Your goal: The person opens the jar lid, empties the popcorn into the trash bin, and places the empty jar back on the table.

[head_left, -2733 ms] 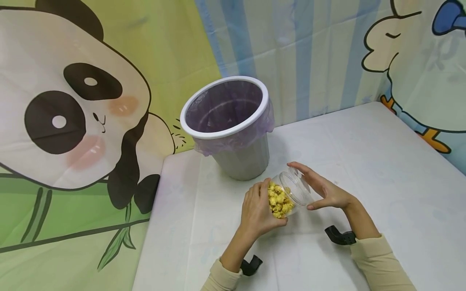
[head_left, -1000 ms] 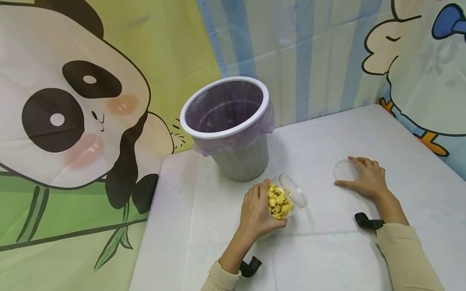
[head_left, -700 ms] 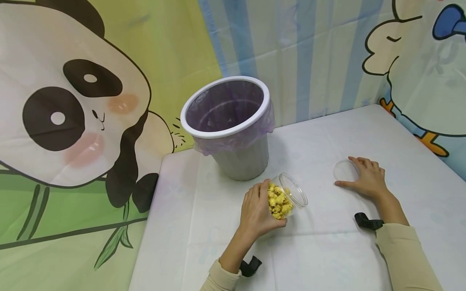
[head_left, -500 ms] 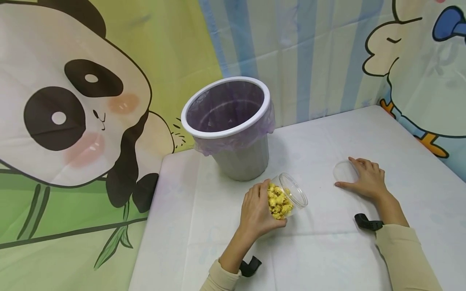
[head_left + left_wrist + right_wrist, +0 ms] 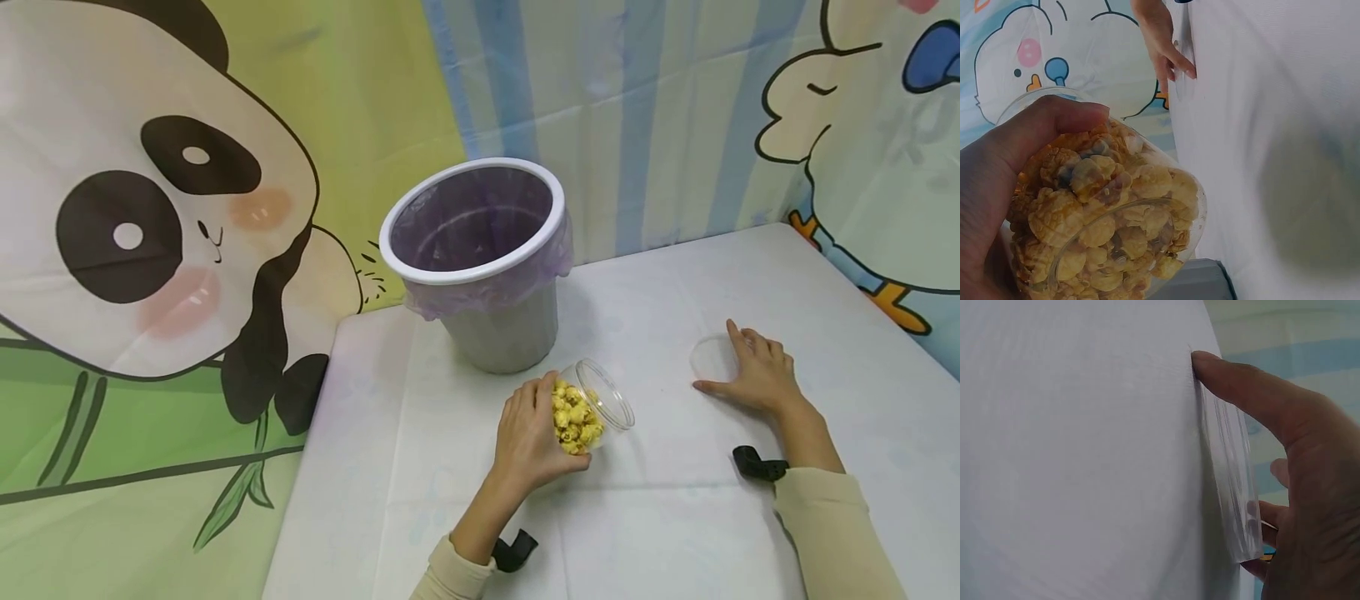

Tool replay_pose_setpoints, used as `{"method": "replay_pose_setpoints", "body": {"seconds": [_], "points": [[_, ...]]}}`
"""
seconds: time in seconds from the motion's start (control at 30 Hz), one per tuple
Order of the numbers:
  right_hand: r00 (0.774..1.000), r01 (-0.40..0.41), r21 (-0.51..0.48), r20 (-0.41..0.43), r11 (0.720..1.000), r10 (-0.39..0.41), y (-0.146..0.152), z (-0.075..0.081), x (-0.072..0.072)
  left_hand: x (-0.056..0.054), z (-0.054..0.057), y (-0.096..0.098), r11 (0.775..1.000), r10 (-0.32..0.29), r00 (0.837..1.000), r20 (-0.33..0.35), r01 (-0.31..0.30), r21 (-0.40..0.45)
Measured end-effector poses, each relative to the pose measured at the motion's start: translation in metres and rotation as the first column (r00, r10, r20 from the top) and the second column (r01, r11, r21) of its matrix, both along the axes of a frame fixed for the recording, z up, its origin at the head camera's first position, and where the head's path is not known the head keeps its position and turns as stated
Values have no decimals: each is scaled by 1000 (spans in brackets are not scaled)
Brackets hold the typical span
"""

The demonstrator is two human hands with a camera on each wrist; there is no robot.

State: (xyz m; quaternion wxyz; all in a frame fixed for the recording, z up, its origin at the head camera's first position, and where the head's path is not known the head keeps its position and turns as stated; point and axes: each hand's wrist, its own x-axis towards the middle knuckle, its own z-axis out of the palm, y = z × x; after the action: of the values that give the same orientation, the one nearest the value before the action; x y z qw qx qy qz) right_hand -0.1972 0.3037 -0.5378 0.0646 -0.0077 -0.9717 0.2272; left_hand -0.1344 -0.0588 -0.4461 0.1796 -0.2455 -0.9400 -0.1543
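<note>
My left hand (image 5: 528, 442) grips a clear round plastic jar (image 5: 606, 396) of yellow popcorn (image 5: 576, 421), held tilted over the table with its mouth to the upper right. In the left wrist view, the thumb lies across the jar wall and the popcorn (image 5: 1104, 212) shows through it. At the right, my right hand (image 5: 761, 371) is at a clear round lid (image 5: 711, 358) low over the table. The right wrist view shows the lid (image 5: 1230, 475) nearly edge-on, thumb at one end and fingers by the other. A shadow lies beneath it; full contact with the table is unclear.
A grey trash bin (image 5: 504, 333) with a white rim and purple liner bag stands at the back, beyond the jar. The white table (image 5: 637, 533) meets printed cloth walls with a panda (image 5: 187, 250) at left. Black wrist devices (image 5: 759, 463) sit on both wrists.
From 2.7 seconds ago, the right hand has carried the lid off the jar's mouth to the right. The left hand keeps the jar in place. Lately the right index finger has lifted slightly.
</note>
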Motion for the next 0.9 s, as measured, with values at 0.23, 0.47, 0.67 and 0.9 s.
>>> {"method": "replay_pose_setpoints", "body": {"seconds": [0.23,0.47,0.67,0.9], "points": [[994,-76,-143,-92,987,63,-20,30,-7,1,1,-2,1000,16,1000,27,-16,-7],[899,-255,-226,-414,940,144,-67,104,-49,3,2,-5,1000,28,1000,7,-28,1],[755,-408,-229,-629,884,185,-109,170,-84,4,3,-8,999,40,999,9,-40,-2],[740,-530,-228,-596,817,313,-146,217,-104,4,5,-11,999,46,999,18,-46,-3]]}}
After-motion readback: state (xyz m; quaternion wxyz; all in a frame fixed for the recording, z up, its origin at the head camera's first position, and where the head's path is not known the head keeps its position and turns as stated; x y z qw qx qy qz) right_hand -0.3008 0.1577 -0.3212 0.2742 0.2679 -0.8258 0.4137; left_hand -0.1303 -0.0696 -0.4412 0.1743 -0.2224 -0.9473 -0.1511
